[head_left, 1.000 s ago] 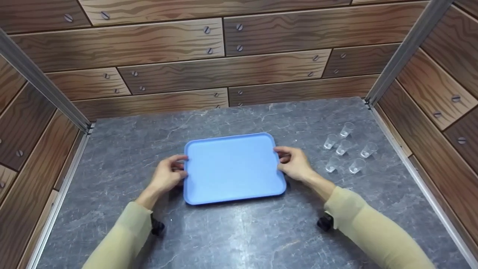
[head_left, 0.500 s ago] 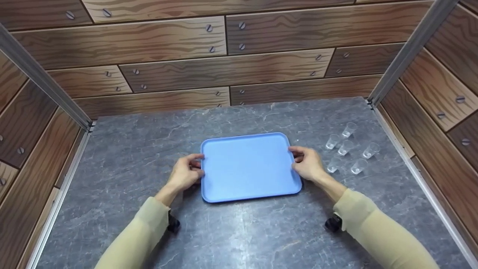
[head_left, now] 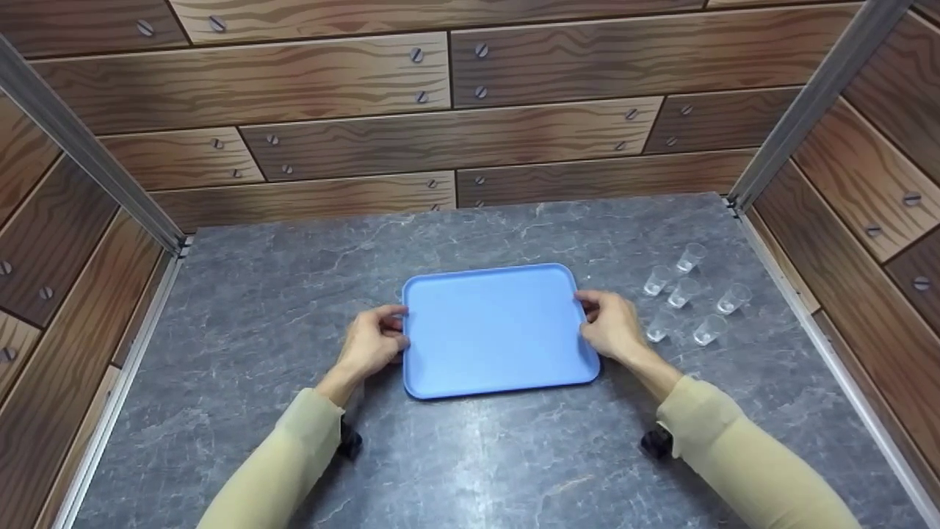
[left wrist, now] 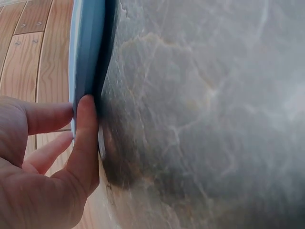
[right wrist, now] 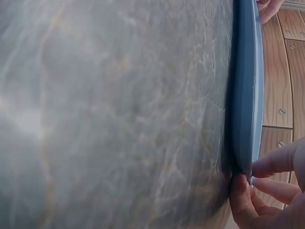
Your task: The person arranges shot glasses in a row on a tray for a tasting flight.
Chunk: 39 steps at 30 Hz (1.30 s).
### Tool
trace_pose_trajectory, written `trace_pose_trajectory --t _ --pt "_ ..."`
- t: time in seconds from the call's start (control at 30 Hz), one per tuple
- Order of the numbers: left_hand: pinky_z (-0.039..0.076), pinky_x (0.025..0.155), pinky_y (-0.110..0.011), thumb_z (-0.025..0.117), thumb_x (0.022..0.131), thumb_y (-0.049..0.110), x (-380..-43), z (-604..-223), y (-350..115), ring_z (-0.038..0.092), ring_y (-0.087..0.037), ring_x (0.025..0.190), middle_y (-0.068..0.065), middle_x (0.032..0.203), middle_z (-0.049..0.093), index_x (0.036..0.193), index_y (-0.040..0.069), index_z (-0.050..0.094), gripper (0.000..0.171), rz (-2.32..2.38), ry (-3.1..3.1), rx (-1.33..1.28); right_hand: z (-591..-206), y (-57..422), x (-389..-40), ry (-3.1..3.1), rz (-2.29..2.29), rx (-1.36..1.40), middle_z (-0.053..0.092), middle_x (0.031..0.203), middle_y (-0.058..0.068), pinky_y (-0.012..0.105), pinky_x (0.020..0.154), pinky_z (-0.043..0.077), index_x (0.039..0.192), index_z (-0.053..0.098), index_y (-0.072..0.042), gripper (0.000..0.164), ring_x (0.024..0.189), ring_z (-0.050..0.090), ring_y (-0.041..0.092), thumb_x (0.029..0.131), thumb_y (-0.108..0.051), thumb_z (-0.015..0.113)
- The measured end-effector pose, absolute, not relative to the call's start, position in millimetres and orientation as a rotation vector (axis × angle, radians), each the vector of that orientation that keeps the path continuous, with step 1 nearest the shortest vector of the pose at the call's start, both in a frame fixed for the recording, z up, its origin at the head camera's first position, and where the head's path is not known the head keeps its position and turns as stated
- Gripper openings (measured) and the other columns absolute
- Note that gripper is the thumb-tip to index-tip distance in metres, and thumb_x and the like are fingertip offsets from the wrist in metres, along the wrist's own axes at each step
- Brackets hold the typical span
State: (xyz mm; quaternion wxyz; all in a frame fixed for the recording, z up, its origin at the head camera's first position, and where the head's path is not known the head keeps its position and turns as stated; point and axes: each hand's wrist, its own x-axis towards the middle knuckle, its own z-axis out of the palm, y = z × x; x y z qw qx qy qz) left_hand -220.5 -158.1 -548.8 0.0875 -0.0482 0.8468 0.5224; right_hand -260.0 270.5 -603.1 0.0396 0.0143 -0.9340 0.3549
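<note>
A flat blue rectangular tray [head_left: 499, 334] with rounded corners and a low rim lies in the middle of the head view, its top face bare. My left hand [head_left: 371, 342] holds the tray's left edge between thumb and fingers. On the opposite short side, my right hand [head_left: 611, 327] grips the right edge the same way. Seen from the left wrist, the tray's rim [left wrist: 88, 52] runs close to the tabletop, with fingertips against it. The right wrist view shows the rim [right wrist: 247, 81] pinched near its lower end; whether the tray touches the table I cannot tell.
Several small clear cups [head_left: 683, 292] stand in a cluster on the grey marbled table [head_left: 279, 279], just right of my right hand. Wood-patterned walls [head_left: 352, 73] with metal corner posts [head_left: 815, 110] enclose the back and both sides.
Both hands have shifted to the right with the tray between them, mostly in the first half second, bringing it closer to the cups. The cups stay where they were.
</note>
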Motion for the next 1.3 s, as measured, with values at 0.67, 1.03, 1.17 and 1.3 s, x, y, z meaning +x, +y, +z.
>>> trace_pose_trajectory --t 0.67,1.03,1.17,1.3 --pt "0.070 0.068 -0.034 0.072 0.086 -0.011 -221 -550 -157 0.077 -0.017 0.091 -0.018 0.115 0.075 0.140 0.004 0.077 0.057 1.560 2.534 -0.161 -505 275 -204 -2.879 1.133 0.237 0.084 0.115 0.026 0.025 0.081 0.065 0.128 0.079 0.006 0.040 0.099 0.085 0.041 0.089 0.001 0.079" --pt "0.070 0.068 -0.034 0.072 0.087 -0.010 -220 -550 -158 0.077 -0.018 0.093 -0.018 0.117 0.075 0.141 0.005 0.077 0.056 1.559 2.536 -0.156 -477 328 -192 -2.834 1.049 0.380 0.081 0.127 0.025 0.030 0.089 0.069 0.129 0.080 0.001 0.042 0.109 0.080 0.044 0.088 -0.001 0.089" --pt "0.070 0.067 -0.034 0.071 0.087 -0.010 -220 -550 -157 0.075 -0.017 0.090 -0.018 0.116 0.075 0.140 0.004 0.076 0.056 1.559 2.538 -0.147 -482 350 -196 -2.806 0.945 0.561 0.081 0.126 0.019 0.030 0.092 0.069 0.126 0.082 -0.003 0.046 0.111 0.078 0.031 0.082 -0.001 0.095" --pt "0.069 0.067 -0.034 0.072 0.087 -0.010 -220 -551 -156 0.075 -0.017 0.090 -0.017 0.115 0.074 0.140 0.005 0.077 0.055 1.554 2.539 -0.146 -489 370 -202 -2.810 0.949 0.695 0.080 0.128 0.019 0.030 0.094 0.068 0.126 0.081 -0.002 0.050 0.113 0.071 -0.001 0.079 -0.002 0.097"
